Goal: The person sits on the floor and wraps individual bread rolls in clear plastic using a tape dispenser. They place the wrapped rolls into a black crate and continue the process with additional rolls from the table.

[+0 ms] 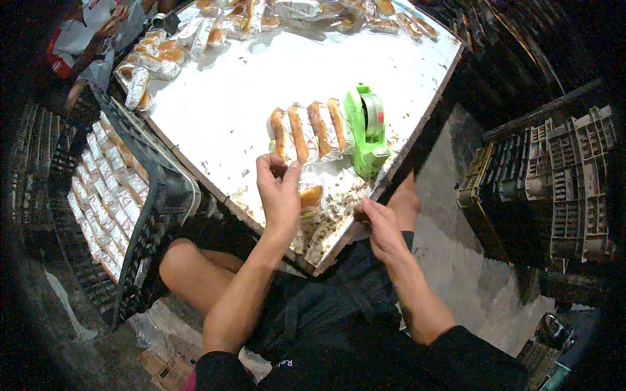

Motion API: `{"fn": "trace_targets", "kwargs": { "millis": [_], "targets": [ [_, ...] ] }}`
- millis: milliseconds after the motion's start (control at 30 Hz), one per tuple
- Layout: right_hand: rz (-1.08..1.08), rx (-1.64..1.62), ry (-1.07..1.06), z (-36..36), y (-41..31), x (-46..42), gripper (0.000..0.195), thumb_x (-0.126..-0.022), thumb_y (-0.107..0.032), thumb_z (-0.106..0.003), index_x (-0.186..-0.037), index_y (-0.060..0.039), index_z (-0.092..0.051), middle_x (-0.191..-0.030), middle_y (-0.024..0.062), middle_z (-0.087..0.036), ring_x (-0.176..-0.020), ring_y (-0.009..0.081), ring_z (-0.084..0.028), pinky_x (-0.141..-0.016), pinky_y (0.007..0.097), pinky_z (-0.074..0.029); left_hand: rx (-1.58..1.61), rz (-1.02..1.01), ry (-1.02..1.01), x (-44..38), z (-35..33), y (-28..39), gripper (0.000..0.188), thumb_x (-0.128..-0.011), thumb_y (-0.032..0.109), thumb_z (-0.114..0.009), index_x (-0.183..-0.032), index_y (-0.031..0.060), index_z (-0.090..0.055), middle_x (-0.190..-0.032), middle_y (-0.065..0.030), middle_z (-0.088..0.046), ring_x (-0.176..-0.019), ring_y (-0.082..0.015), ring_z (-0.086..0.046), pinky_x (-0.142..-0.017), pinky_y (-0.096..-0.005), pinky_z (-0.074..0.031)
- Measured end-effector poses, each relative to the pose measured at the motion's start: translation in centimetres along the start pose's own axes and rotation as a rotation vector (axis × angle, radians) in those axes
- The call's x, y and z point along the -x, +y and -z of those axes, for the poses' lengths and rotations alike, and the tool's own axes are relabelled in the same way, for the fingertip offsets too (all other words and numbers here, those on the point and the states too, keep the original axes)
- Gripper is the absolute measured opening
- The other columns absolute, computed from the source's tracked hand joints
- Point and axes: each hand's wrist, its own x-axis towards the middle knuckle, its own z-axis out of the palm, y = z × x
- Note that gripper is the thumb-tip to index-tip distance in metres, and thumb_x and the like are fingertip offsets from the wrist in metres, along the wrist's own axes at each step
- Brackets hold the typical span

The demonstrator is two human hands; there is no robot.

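Several bread rolls in clear printed wrappers (318, 129) lie side by side on the white tabletop, beside a green tape dispenser (364, 132) holding a roll of tape. My left hand (279, 188) is just below the row's left end, thumb and forefinger curled near each other; whether something thin is between them cannot be told. Another wrapped roll (310, 196) lies right of that wrist, nearer to me. At the table's right edge, below the dispenser, is my right hand (379, 222), its fingers bent and their tips near the rim; its grip is unclear.
More wrapped rolls (161, 57) are piled along the table's far and left sides. A black plastic crate (154, 195) at the left holds rows of packed rolls (107, 190). Crates (552, 181) are stacked on the right. A person's arm (78, 90) shows at the upper left.
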Motion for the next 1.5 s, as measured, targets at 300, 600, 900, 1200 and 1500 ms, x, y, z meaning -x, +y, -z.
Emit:
{"fn": "trace_targets", "kwargs": {
  "millis": [300,600,900,1200,1500],
  "targets": [
    [0.678,0.738,0.109,1.1,-8.8,4.2,0.016,-0.085,-0.019,-0.070,-0.083,-0.0028,-0.070,-0.087,0.0084,-0.062,-0.092,0.0255,-0.058,-0.081,0.0365,-0.044,-0.114,-0.042,-0.134,1.4,-10.3,-1.9,0.022,-0.086,0.004,-0.061,-0.101,-0.0006,-0.045,-0.089,-0.0090,-0.050,-0.082,-0.0186,-0.050,-0.075,-0.0333,-0.043],
    [0.485,1.008,0.170,7.3,-10.2,1.0,0.032,-0.080,-0.029,-0.076,-0.085,0.0013,-0.067,-0.077,0.0124,-0.065,-0.069,0.0221,-0.063,-0.065,0.0358,-0.049,-0.219,0.229,-0.095,6.1,-13.2,-3.3,0.028,-0.085,0.006,-0.056,-0.110,-0.0001,-0.045,-0.100,-0.0120,-0.051,-0.089,-0.0196,-0.049,-0.077,-0.0363,-0.043],
    [0.443,1.495,0.031,4.3,-7.8,-7.7,0.028,-0.085,-0.031,-0.066,-0.091,-0.0032,-0.070,-0.083,0.0183,-0.068,-0.080,0.0310,-0.068,-0.071,0.0420,-0.051,-0.218,0.374,-0.134,5.2,-12.7,-9.9,0.036,-0.080,0.007,-0.066,-0.111,-0.0072,-0.052,-0.104,-0.0168,-0.059,-0.094,-0.0239,-0.055,-0.083,-0.0350,-0.046],
    [-0.430,-0.087,-0.331,3.3,-4.1,0.1,0.030,-0.094,-0.025,-0.059,-0.115,-0.0041,-0.063,-0.103,0.0056,-0.067,-0.086,0.0124,-0.061,-0.074,0.0273,-0.050,0.176,0.243,0.015,3.2,-9.3,0.0,0.030,-0.078,0.009,-0.068,-0.097,0.0015,-0.046,-0.088,-0.0046,-0.045,-0.080,-0.0150,-0.046,-0.073,-0.0296,-0.042],
    [0.818,0.922,-0.655,-9.0,-11.1,-3.0,0.037,-0.089,-0.001,-0.053,-0.125,-0.0003,-0.056,-0.113,0.0175,-0.064,-0.098,0.0226,-0.063,-0.084,0.0348,-0.051,-0.369,-0.314,0.105,-5.1,3.1,6.2,0.051,-0.080,0.011,-0.075,-0.123,-0.0042,-0.050,-0.114,-0.0133,-0.054,-0.104,-0.0172,-0.054,-0.088,-0.0325,-0.047]
  ]
}}
